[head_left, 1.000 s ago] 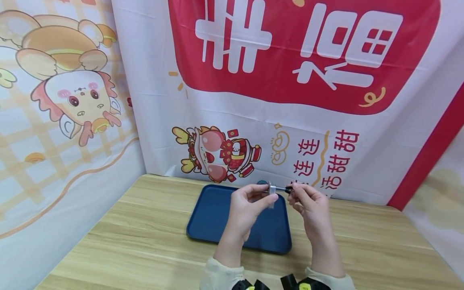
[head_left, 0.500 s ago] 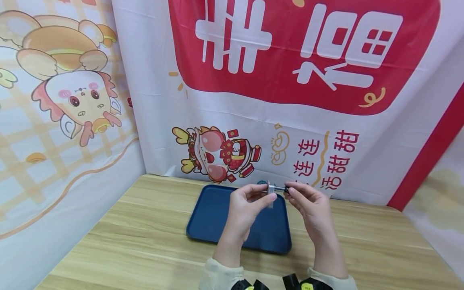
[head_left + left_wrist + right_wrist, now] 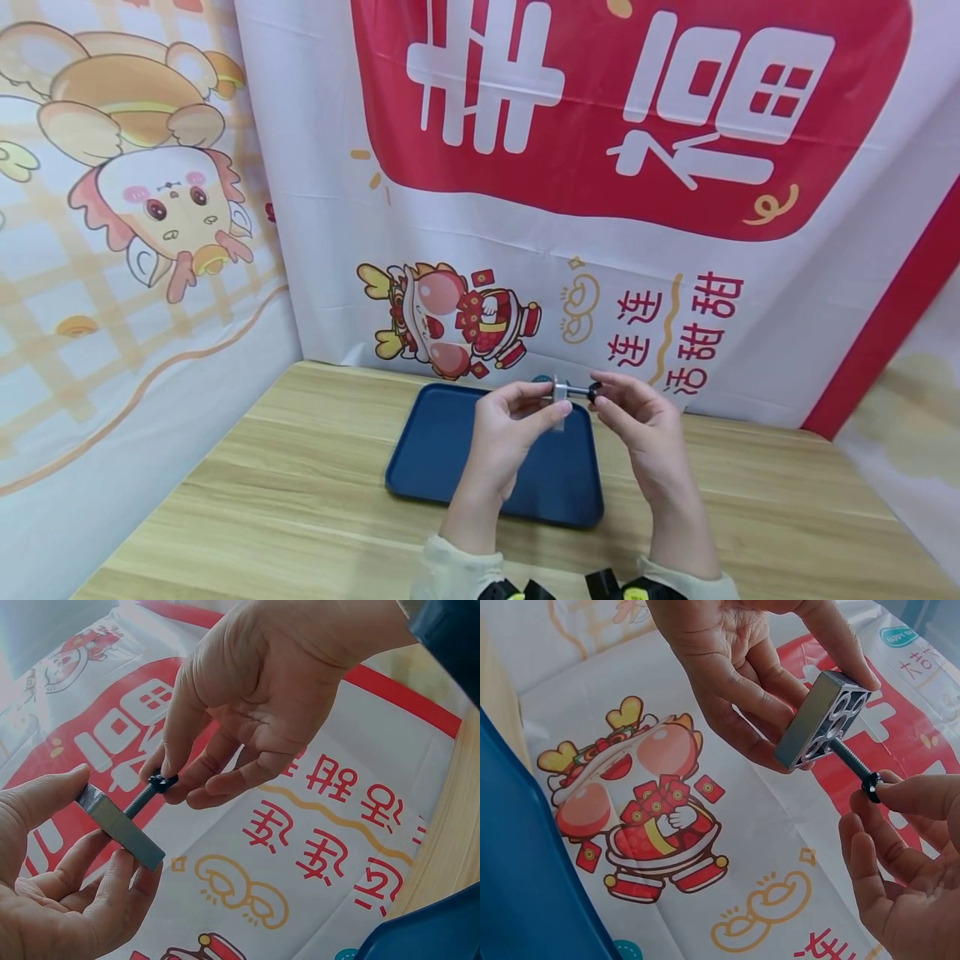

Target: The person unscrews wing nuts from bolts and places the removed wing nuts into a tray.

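My left hand [image 3: 498, 437] holds a small rectangular metal block [image 3: 810, 724] between thumb and fingers, above the blue tray. One face of the block is recessed, with ring-shaped holes, as the right wrist view shows. Out of that face sticks a threaded bolt [image 3: 850, 758] with a black knob [image 3: 871, 787] on its outer end. The thumb and forefinger of my right hand [image 3: 651, 433] pinch this knob, while the other fingers are loosely bent below it. In the left wrist view the block's smooth side [image 3: 124, 829] shows, and the bolt's inner end is hidden within the block.
A blue tray [image 3: 427, 454] lies on the wood-grain table [image 3: 300, 475], beneath the hands. Close behind the table hangs a printed cloth [image 3: 480, 225] in red and white, and another patterned cloth [image 3: 142, 250] covers the left side.
My right hand's fingers have turned on the knob, going from more curled to straighter, and the hand sits slightly higher. The left hand and block have stayed almost still.
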A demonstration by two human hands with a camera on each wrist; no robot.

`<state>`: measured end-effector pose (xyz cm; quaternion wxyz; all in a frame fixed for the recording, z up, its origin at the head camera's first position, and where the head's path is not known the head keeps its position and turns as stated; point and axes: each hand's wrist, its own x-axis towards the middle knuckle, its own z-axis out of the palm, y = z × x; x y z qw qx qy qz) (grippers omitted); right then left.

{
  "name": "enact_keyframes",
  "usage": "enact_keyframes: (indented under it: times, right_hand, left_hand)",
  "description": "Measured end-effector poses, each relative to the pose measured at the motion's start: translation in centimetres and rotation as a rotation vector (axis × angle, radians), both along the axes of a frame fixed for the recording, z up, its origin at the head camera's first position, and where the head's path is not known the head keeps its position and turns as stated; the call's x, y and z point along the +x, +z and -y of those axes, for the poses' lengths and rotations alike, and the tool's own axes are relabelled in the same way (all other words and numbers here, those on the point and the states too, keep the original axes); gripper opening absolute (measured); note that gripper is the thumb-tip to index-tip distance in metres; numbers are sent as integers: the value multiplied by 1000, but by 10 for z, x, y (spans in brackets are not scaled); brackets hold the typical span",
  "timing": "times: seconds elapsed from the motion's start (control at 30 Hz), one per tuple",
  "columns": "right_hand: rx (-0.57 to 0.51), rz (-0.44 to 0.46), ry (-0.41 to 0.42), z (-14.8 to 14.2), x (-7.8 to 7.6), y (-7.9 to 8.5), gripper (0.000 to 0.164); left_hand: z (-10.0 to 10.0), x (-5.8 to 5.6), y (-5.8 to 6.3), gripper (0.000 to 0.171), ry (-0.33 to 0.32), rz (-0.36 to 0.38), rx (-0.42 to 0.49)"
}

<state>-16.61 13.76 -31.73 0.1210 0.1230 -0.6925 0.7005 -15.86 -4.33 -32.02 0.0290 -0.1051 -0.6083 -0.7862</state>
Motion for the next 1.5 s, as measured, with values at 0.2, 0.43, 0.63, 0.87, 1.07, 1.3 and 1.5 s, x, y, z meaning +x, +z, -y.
enact_keyframes:
  times: [0.2, 0.43, 0.63, 0.87, 1.07, 1.3, 1.5]
  right_hand:
    - [42, -70, -88, 3, -1, 0, 21]
    - [-11, -21, -173, 5, 0, 2, 21]
    - [-123, 137, -174, 4, 0, 4, 21]
    - [-170, 227, -108, 10, -2, 6, 28]
    - [-156, 187, -82, 9, -2, 4, 27]
    - [-135, 116, -8, 3, 2, 3, 20]
    - [-109, 74, 37, 1, 1, 2, 17]
  left_hand:
    - [0, 1, 0, 34, -5, 4, 9]
    - [0, 1, 1, 33, -2, 8, 5]
    - [-1, 0, 1, 34, -4, 5, 12]
    - [-1, -1, 0, 33, -5, 0, 23]
    - [-1, -1, 1, 33, -6, -2, 25]
    - [-1, -1, 0, 34, -8, 2, 18]
    - [0, 0, 0, 34, -7, 5, 14]
